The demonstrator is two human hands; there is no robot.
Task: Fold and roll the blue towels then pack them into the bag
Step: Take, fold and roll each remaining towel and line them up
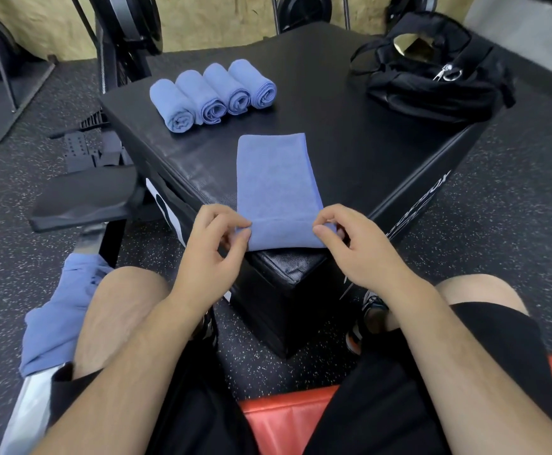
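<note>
A blue towel (276,185) folded into a long strip lies on the black padded box (350,152), its near end turned over into a first small roll at the box's near corner. My left hand (215,247) pinches the left end of that roll and my right hand (350,244) pinches the right end. Several rolled blue towels (212,95) lie side by side at the box's far left. A black bag (432,70) sits open at the far right of the box.
More blue towels (58,310) lie in a loose heap by my left knee. A black bench pad (84,198) stands left of the box, gym racks behind it. Speckled rubber floor surrounds the box; I sit on a red cushion (284,418).
</note>
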